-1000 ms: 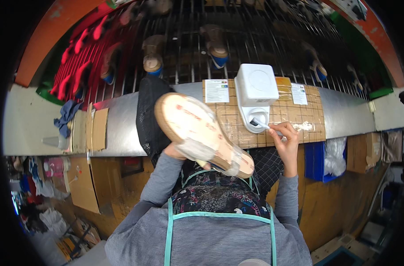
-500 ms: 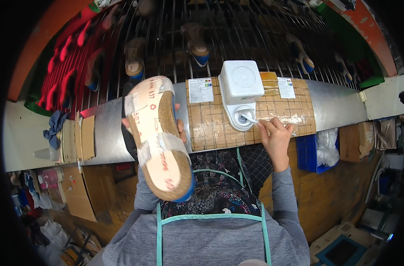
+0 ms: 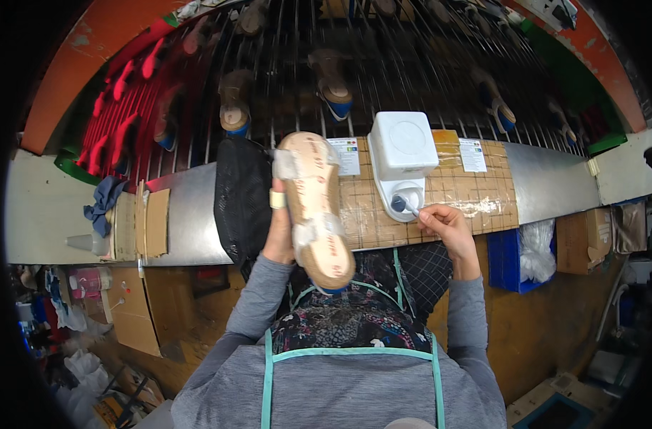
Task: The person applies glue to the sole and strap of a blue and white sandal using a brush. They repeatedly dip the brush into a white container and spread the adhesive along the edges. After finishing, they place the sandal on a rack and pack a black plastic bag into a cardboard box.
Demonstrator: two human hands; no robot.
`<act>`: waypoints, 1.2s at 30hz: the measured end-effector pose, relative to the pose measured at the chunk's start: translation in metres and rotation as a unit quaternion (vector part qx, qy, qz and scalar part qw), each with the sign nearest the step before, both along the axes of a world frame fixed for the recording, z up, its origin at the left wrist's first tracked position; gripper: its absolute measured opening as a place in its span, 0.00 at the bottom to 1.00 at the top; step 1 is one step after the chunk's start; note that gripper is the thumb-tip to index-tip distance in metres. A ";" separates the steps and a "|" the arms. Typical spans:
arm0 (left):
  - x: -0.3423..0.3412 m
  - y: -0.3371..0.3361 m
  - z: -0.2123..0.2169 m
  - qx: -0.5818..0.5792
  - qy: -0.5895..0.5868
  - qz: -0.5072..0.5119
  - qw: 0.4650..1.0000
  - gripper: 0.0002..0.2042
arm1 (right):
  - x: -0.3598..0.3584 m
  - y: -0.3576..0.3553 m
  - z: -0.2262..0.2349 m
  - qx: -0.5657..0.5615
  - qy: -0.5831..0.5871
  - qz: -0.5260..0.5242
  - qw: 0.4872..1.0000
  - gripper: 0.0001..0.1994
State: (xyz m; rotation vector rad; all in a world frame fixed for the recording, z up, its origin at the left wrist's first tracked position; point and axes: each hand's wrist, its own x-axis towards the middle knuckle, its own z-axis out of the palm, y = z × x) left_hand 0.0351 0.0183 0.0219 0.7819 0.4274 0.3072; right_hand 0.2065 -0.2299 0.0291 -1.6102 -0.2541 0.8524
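My left hand (image 3: 278, 236) grips a tan shoe sole (image 3: 314, 207) from behind and holds it up lengthwise, heel toward me, with pale tape strips across it. My right hand (image 3: 446, 226) pinches a small brush (image 3: 409, 207) whose tip sits in the round opening of a white glue dispenser (image 3: 403, 154). The dispenser stands on a brown taped cardboard mat (image 3: 483, 193) on the metal bench.
A black mesh cover (image 3: 241, 196) lies left of the sole. Behind the bench a wire rack (image 3: 383, 64) carries several shoes on lasts. Cardboard pieces (image 3: 147, 222) and a blue rag (image 3: 103, 204) lie at the left. A blue bin (image 3: 505, 254) and boxes stand under the bench at right.
The sole has swung from tilted left toward upright and nearer the centre. My right hand has stayed at the dispenser with the brush.
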 end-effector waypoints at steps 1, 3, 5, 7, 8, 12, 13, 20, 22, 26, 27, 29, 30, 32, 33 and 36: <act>0.003 -0.004 0.000 0.025 -0.006 -0.007 1.000 0.43 | -0.007 0.011 0.007 0.034 -0.035 -0.006 0.999 0.09; 0.005 -0.012 0.003 0.043 0.001 -0.020 0.999 0.42 | -0.019 0.029 0.028 0.049 -0.306 -0.005 0.951 0.08; 0.006 -0.016 0.008 0.035 -0.031 -0.045 0.998 0.42 | -0.031 0.042 0.050 0.008 -0.508 -0.023 0.861 0.06; 0.005 -0.017 0.014 0.042 -0.058 -0.064 0.995 0.41 | -0.044 0.051 0.065 0.052 -0.512 -0.024 0.857 0.07; 0.003 -0.016 0.017 0.073 -0.058 -0.067 0.993 0.41 | -0.050 0.055 0.070 0.048 -0.515 -0.019 0.856 0.07; -0.005 -0.017 0.023 0.176 -0.047 -0.045 0.982 0.43 | -0.066 0.070 0.068 0.118 -0.449 -0.051 0.884 0.09; -0.007 -0.017 0.023 0.187 -0.039 -0.046 0.981 0.43 | -0.067 0.072 0.066 0.105 -0.448 -0.051 0.886 0.09; -0.013 -0.017 0.022 0.249 -0.028 -0.037 0.967 0.42 | -0.058 0.089 0.066 0.082 -0.502 -0.053 0.859 0.10; -0.014 -0.016 0.022 0.261 -0.025 -0.042 0.964 0.42 | -0.054 0.095 0.069 0.083 -0.516 -0.048 0.851 0.10; -0.015 -0.015 0.025 0.267 -0.030 -0.039 0.962 0.43 | -0.047 0.103 0.074 0.079 -0.538 -0.046 0.838 0.10; -0.016 -0.015 0.026 0.263 -0.029 -0.041 0.963 0.43 | -0.045 0.105 0.074 0.078 -0.543 -0.047 0.835 0.10; -0.016 -0.014 0.028 0.255 -0.033 -0.042 0.965 0.42 | -0.043 0.107 0.074 0.095 -0.562 -0.052 0.820 0.10; -0.016 -0.013 0.029 0.252 -0.038 -0.041 0.966 0.42 | -0.042 0.107 0.073 0.099 -0.569 -0.052 0.815 0.10; -0.016 -0.012 0.031 0.238 -0.041 -0.044 0.969 0.41 | -0.040 0.105 0.072 0.114 -0.570 -0.032 0.813 0.10; -0.016 -0.011 0.032 0.229 -0.039 -0.048 0.972 0.41 | -0.040 0.103 0.071 0.119 -0.569 -0.020 0.813 0.10; -0.015 -0.009 0.033 0.194 -0.036 -0.064 0.978 0.40 | -0.041 0.095 0.068 0.120 -0.570 -0.012 0.813 0.11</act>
